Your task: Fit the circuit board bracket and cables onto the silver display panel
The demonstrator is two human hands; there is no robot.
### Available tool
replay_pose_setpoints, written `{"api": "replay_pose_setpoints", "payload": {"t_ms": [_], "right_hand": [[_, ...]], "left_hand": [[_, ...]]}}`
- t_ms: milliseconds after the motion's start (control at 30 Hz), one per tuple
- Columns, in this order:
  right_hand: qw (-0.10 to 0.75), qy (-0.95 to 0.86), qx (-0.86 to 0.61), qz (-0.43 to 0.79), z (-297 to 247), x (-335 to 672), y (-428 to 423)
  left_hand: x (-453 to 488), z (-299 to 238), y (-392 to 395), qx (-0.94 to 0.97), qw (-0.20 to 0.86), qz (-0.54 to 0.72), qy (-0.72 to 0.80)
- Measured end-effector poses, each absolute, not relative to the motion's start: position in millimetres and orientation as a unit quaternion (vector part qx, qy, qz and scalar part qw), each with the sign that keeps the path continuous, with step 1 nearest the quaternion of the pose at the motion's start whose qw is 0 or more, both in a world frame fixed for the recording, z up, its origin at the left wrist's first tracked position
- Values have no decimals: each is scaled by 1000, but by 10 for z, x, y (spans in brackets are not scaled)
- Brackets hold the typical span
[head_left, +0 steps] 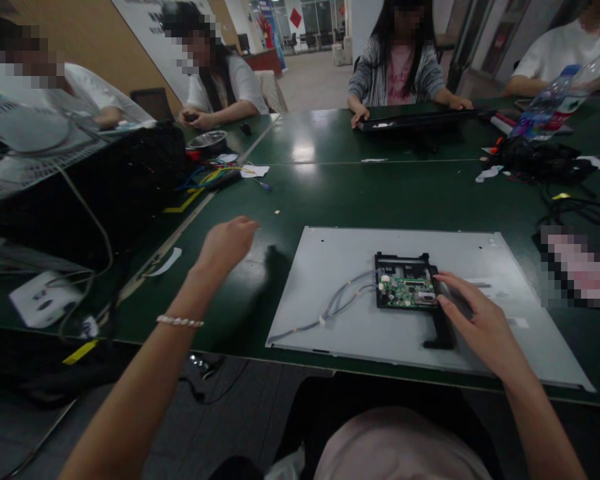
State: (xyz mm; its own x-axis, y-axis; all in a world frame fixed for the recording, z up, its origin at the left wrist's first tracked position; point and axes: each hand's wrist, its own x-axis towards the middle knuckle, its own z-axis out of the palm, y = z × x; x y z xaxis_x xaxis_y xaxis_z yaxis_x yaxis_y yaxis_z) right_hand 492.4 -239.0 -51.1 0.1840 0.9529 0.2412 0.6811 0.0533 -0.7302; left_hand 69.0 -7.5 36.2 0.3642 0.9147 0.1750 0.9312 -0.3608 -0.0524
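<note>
A flat, pale grey panel (330, 267), which looks like the back of a display, lies on the green table before me. On it sits a black plastic bracket (447, 323) carrying a green circuit board (405, 292). Grey cables (337, 308) run from the board's left side to the panel's lower left corner. My right hand (480, 320) grips the bracket's right edge, thumb and fingertips beside the board. Left of the panel, my left hand (230, 243) hovers over the table with its fingers curled together. Whatever those fingers may hold is hidden.
Several people sit around the table; one across holds a dark flat panel (415, 121). At left stand a large black case (145, 173) and a white box-shaped item (45, 300). Coloured wires (210, 177) lie beyond my left hand. Bottles (545, 107) and black cables (540, 160) are at right.
</note>
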Motion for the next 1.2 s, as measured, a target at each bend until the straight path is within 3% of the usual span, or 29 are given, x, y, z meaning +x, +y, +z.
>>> {"api": "replay_pose_setpoints", "payload": {"t_ms": [167,400,900,1200], "right_hand": [[383,-622,-661,172,-464,4956,-2438],[377,-638,-649,169,-466,5150,-2482],[369,-654,-639,168,-485,5316,-2503],[368,-658,-636,163,-483,5315,-2522]], "left_hand": [[2122,370,-521,-928,38,-41,-367],[3224,160,-792,-941,40,-77,-328],[3444,-30,-856,-940,-67,-80,-325],[3428,-14,-892,-937,-78,-84,-329]]}}
